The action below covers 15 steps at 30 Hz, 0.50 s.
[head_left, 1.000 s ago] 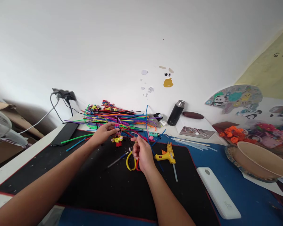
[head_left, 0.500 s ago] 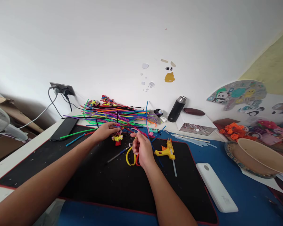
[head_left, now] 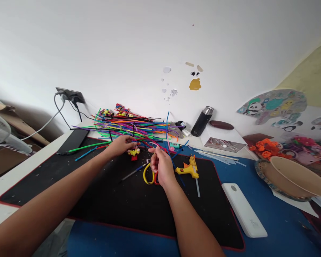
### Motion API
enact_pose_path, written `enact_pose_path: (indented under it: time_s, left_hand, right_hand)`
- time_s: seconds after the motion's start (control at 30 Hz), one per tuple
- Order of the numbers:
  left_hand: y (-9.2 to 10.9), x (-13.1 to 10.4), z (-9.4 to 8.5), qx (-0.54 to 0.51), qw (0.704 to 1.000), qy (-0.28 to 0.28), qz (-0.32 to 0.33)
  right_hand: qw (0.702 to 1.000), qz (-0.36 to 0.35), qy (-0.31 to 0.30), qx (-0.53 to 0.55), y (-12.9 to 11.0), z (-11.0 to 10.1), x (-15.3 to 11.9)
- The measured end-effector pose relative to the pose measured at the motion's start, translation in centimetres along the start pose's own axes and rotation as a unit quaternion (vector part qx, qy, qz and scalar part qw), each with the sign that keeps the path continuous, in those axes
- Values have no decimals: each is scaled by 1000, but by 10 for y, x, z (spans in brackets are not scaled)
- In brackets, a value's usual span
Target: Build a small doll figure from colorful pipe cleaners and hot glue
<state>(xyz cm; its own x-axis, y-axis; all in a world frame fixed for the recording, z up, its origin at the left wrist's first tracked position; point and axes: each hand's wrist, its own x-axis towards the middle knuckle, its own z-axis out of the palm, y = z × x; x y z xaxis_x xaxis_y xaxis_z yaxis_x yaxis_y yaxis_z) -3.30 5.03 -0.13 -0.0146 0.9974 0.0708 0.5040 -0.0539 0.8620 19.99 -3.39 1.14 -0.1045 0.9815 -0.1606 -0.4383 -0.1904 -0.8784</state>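
Observation:
My left hand (head_left: 123, 144) is closed on the top of a small pipe-cleaner figure (head_left: 134, 152), yellow with a red lower end, just over the black mat (head_left: 117, 207). To its right, my right hand (head_left: 160, 162) has its thumb and fingers pinched together; what lies between them is too small to make out. Scissors with yellow and red handles (head_left: 148, 175) lie under my right hand, their blades hidden. A pen (head_left: 133, 173) lies left of the scissors. Right of that hand rests a yellow glue gun (head_left: 188, 169) with a glue stick in its back.
A heap of coloured pipe cleaners (head_left: 128, 128) runs along the wall, with several finished figures (head_left: 121, 110) behind it. A black flask (head_left: 202, 121), clear glue sticks (head_left: 222, 157), a white power bank (head_left: 244, 210) and a bowl (head_left: 296, 178) stand or lie to the right.
The view has shifted slightly. Both hands keep nearly the same places, my left still at the figure and my right still pinched beside it.

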Motion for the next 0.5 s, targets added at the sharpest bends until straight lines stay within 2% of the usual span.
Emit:
enact_pose_path:
  time_s: [0.13, 0.23, 0.3, 0.4, 0.43, 0.5]
  left_hand:
    - [-6, 1, 1, 89, 995, 32, 45]
    - [-9, 0, -2, 115, 991, 35, 63]
    - [-7, -2, -7, 128, 987, 56, 81]
    - [10, -9, -15, 138, 974, 113, 138]
    - [19, -13, -17, 140, 972, 108, 154]
    - [39, -24, -18, 132, 975, 60, 166]
  right_hand:
    - [1000, -4, -4, -2, 2, -1, 1]
    - [1000, -1, -4, -3, 3, -1, 1]
    - [1000, -2, -4, -3, 2, -1, 0]
    - [1000, -3, -8, -6, 1, 1, -2]
    - [1000, -2, -10, -8, 0, 1, -2]
    - [1000, 0, -16, -12, -1, 2, -3]
